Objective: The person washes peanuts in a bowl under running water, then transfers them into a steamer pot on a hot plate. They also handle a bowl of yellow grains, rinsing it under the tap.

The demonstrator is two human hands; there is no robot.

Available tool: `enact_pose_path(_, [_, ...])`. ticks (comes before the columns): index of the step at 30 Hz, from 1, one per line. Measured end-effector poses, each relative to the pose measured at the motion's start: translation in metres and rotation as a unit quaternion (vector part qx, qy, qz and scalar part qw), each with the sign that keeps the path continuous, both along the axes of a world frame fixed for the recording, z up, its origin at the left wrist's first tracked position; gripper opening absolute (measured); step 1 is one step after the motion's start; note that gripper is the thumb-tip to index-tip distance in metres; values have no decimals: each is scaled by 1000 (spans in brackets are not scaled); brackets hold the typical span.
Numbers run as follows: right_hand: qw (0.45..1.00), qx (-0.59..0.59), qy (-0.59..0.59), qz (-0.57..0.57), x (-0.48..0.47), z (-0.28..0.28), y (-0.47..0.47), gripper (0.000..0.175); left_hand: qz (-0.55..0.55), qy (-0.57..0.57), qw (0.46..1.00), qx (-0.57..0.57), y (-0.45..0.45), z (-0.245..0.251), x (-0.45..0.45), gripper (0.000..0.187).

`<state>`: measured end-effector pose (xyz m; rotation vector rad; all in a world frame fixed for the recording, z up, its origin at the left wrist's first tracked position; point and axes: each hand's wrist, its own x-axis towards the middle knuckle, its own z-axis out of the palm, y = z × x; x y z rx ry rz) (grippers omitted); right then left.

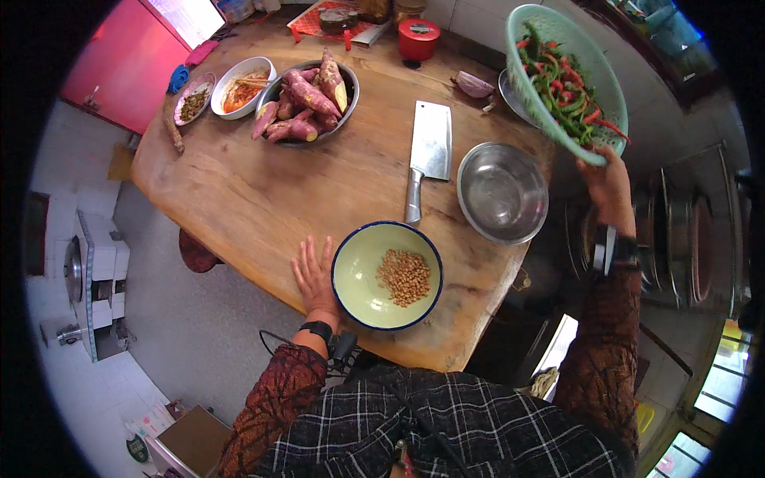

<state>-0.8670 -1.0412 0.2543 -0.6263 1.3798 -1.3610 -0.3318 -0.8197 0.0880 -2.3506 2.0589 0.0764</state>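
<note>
My left hand (315,278) lies flat on the wooden table (269,197), fingers spread, beside an enamel bowl (358,287) with a dark blue rim. Brown beans or peanuts (405,277) rest in that bowl. At the upper right, my right hand (606,179) grips the near rim of a pale green plastic colander (609,77). Red and green chili peppers (562,89) fill the colander, which is tilted. A cleaver (431,140) with a metal handle lies beyond the enamel bowl. Right of it stands a steel basin (502,194) with nothing visible inside.
Sweet potatoes (311,95) fill a metal bowl at the back left, near a white bowl (221,107) with chopsticks and a small plate (206,80). A cut onion (474,85) and red tub (418,40) sit at the back. The table's right edge borders dark shelving.
</note>
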Motion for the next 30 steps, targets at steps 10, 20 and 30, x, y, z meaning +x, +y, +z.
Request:
enact_pose_path(10, [986, 108, 1, 125, 29, -41, 131, 42, -10, -31, 999, -20, 0, -16, 6, 69])
enact_pose_path(20, [960, 155, 44, 229, 19, -39, 129, 44, -7, -26, 1000, -16, -1, -14, 5, 67])
enact_pose_path(30, [958, 115, 208, 159, -34, -57, 23, 55, -10, -21, 999, -35, -2, -16, 6, 71])
